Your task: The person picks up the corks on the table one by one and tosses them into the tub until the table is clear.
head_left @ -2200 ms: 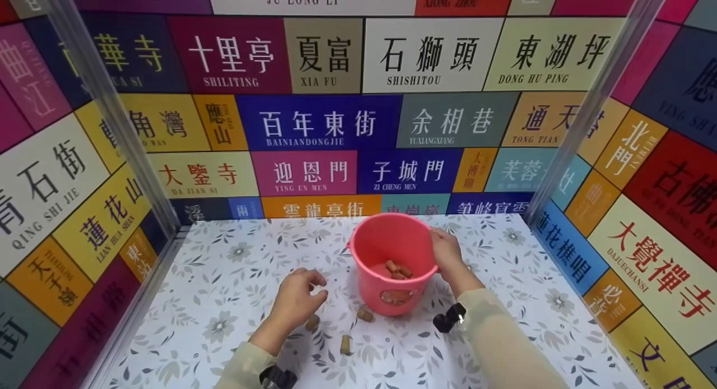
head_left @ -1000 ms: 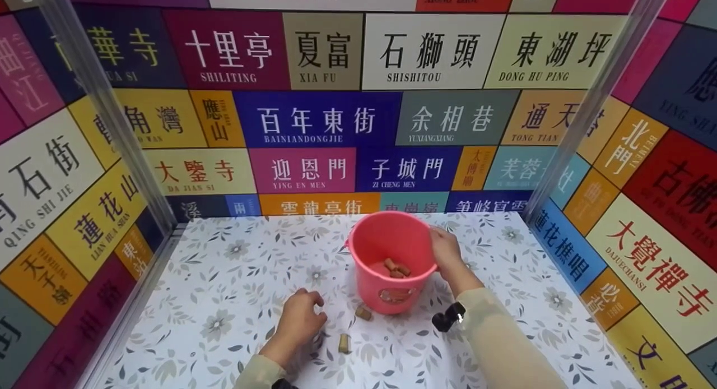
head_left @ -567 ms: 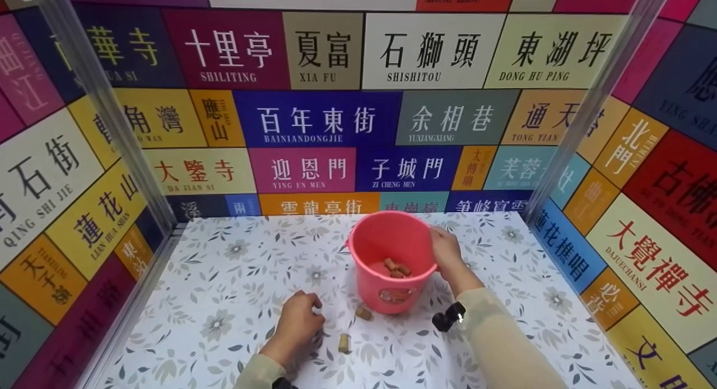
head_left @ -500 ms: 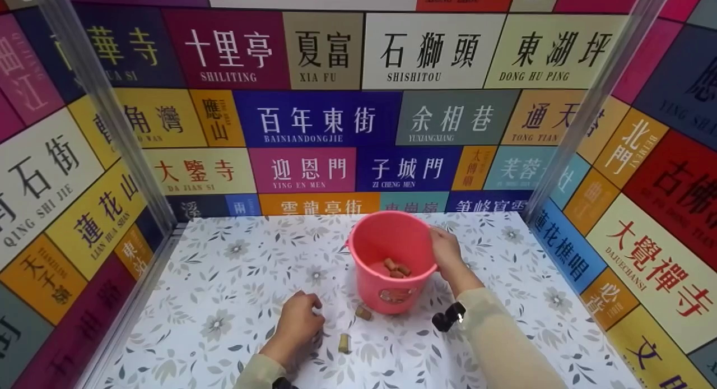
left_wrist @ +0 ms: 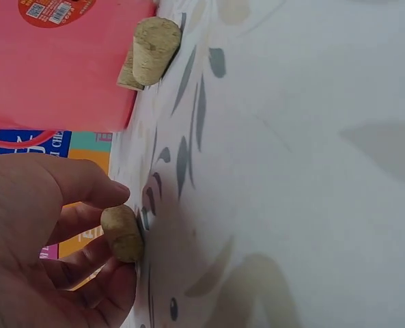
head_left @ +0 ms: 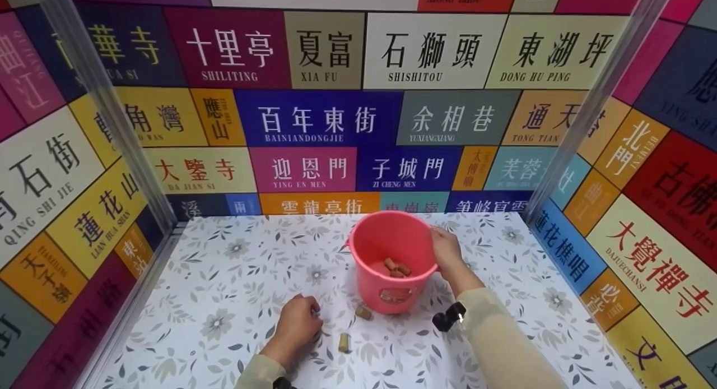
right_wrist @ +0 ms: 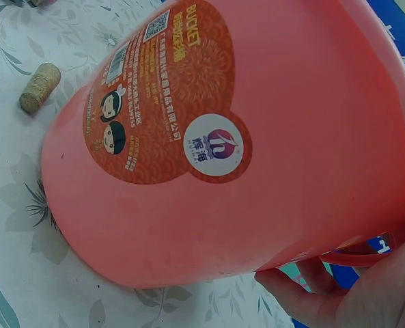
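The left hand (head_left: 296, 324), at the bucket's (head_left: 368, 288) eight o'clock, hides its pinched cork (left_wrist: 123, 235) in the head view; in the left wrist view the cork's axis runs eleven-to-five. The right hand's (head_left: 447, 254) fingers, partly hidden, grip the bucket's three-o'clock side.

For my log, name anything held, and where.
Right hand: pink bucket, by its side near the top. Left hand: cork, between thumb and fingers; exact spot unclear.
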{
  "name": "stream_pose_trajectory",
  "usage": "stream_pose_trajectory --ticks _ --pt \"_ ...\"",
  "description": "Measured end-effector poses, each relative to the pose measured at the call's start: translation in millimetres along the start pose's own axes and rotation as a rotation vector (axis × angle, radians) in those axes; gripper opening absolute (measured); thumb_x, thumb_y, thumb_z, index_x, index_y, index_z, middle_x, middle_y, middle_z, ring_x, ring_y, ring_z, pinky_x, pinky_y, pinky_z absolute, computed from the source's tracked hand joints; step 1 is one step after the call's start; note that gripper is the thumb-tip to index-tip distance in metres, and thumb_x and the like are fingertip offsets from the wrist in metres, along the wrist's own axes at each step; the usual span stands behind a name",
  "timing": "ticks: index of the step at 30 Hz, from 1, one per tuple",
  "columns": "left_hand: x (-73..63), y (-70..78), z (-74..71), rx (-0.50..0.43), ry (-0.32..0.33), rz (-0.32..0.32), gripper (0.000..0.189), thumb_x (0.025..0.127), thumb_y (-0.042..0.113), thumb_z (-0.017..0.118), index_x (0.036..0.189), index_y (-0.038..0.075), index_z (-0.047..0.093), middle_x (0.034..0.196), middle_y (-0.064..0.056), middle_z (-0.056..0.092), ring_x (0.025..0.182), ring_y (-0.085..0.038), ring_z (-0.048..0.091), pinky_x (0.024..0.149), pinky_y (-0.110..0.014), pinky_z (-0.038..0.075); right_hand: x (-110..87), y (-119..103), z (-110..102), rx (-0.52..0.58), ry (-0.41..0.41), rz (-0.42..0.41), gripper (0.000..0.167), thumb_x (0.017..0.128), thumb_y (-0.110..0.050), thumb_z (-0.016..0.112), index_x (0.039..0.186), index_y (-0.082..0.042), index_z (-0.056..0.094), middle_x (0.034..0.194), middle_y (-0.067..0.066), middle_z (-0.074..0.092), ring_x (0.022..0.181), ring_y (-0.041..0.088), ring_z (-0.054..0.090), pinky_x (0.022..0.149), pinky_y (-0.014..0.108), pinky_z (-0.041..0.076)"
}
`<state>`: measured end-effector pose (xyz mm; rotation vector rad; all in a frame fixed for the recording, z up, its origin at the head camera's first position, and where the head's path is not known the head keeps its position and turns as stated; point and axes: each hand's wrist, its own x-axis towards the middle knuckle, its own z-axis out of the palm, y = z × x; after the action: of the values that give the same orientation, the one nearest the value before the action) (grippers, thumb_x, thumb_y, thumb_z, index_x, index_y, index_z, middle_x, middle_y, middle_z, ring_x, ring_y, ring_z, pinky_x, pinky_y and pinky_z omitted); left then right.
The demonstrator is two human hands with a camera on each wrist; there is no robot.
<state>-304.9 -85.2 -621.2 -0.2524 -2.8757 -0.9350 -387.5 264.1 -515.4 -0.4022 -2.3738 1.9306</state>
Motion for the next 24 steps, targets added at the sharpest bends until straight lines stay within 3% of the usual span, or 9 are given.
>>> stream_pose_trajectory --ticks 4,11,16,24 --pt "-0.4 -0.4 0.8 -0.005 -0.006 -0.007 0.014 0.072 0.003 0.078 0.083 0.007 0.071 0.083 -0.007 0.071 0.094 -0.035 0.072 0.093 -0.051 0.056 -0.2 -0.5 -0.5 -0.001 -0.003 0.005 0.044 0.114 -0.036 0.043 0.144 -0.012 0.066 0.136 0.021 0.068 0.118 0.032 0.067 0.1 0.046 0.058" --pt "-2.1 -3.0 3.8 -0.003 0.018 0.038 0.015 0.07 -0.003 0.073 0.078 0.007 0.068 0.074 -0.002 0.063 0.071 -0.021 0.057 0.073 -0.042 0.052 -0.8 -1.0 -0.2 -0.009 -0.002 0.001 0.044 0.113 -0.036 0.044 0.141 -0.011 0.067 0.135 0.02 0.068 0.116 0.031 0.067 0.099 0.044 0.058" --pt "-2.9 -3.9 4.8 -0.006 0.048 0.065 0.016 0.069 -0.007 0.068 0.073 0.009 0.065 0.07 -0.001 0.058 0.066 -0.018 0.051 0.067 -0.037 0.048 -0.9 -1.7 0.7 -0.009 0.002 -0.005 0.045 0.113 -0.036 0.044 0.143 -0.011 0.066 0.137 0.021 0.067 0.121 0.034 0.066 0.104 0.048 0.055" --pt "-0.2 0.3 3.7 -0.01 -0.037 -0.041 0.018 0.078 -0.008 0.068 0.075 0.011 0.067 0.074 -0.001 0.057 0.069 -0.015 0.048 0.067 -0.034 0.045 -1.2 -1.8 0.2 0.0 -0.009 -0.002 0.047 0.114 -0.032 0.04 0.15 -0.008 0.06 0.145 0.024 0.063 0.13 0.038 0.063 0.11 0.051 0.052"
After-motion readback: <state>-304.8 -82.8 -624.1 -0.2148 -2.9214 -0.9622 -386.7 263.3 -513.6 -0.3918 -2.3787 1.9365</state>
